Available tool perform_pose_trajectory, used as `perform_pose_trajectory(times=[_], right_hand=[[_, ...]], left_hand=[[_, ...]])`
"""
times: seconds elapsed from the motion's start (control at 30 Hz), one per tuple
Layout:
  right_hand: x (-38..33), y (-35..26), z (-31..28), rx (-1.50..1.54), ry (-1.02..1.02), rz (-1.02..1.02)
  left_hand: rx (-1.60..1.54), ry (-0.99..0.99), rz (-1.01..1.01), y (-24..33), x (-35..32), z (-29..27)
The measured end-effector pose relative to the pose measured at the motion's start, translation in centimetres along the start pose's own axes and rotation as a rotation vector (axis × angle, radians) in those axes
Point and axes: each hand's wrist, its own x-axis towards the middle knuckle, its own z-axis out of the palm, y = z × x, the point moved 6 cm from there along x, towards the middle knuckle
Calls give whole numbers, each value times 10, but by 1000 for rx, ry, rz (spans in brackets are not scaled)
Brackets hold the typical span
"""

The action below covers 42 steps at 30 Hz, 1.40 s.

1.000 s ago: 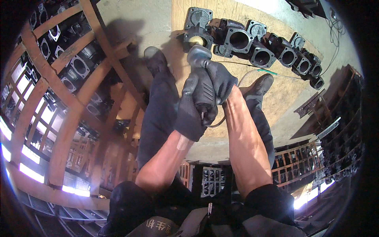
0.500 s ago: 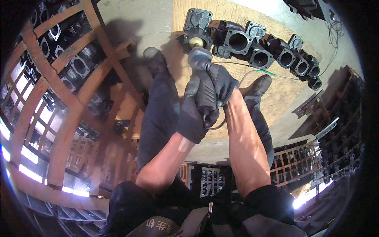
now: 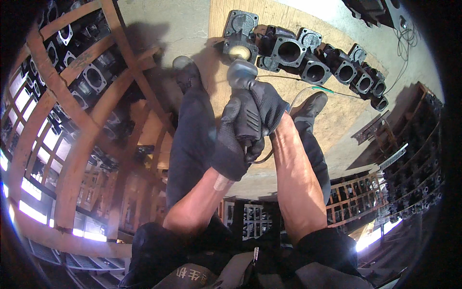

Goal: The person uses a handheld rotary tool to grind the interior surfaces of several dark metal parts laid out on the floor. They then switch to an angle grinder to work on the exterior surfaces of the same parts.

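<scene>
Both my hands wear black gloves and grip a corded angle grinder (image 3: pixel 247 117) with a dark vented body and a grey metal head. My left hand (image 3: pixel 226 144) is closed around the rear of its body. Farther forward, my right hand (image 3: pixel 270 105) wraps the right side, just behind the head. The grinder's head lies at the near edge of a black casting (image 3: pixel 242 24) with a square flange and a round, yellowish-looking opening. Whether the tool touches the casting, I cannot tell; its working end is hidden.
Several similar black flanged castings (image 3: pixel 289 51) run in a row to the right on a tan board (image 3: pixel 284 89). A thin cable (image 3: pixel 332 91) crosses the board. Brown slatted racks (image 3: pixel 98 118) holding castings rise on the left; more racks (image 3: pixel 356 197) stand at right. My feet straddle the work.
The grinder's head has shifted slightly toward me and left, showing more of the casting's round opening. My grip is the same in both frames.
</scene>
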Motion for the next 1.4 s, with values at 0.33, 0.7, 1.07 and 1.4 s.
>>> perform_pose_trajectory(times=[0.33,0.7,1.07,1.4], right_hand=[[-7,-12,2,-336,90,-410],[14,-6,-15,-308,53,-211],[0,-3,-5,-42,4,108],[-9,-3,-3,-130,27,43]], left_hand=[[-18,43,-16,-3,2,-8],[-34,-7,48,-2,25,-3],[-16,-38,-18,-9,8,-3],[-78,-4,-26,-11,0,-5]])
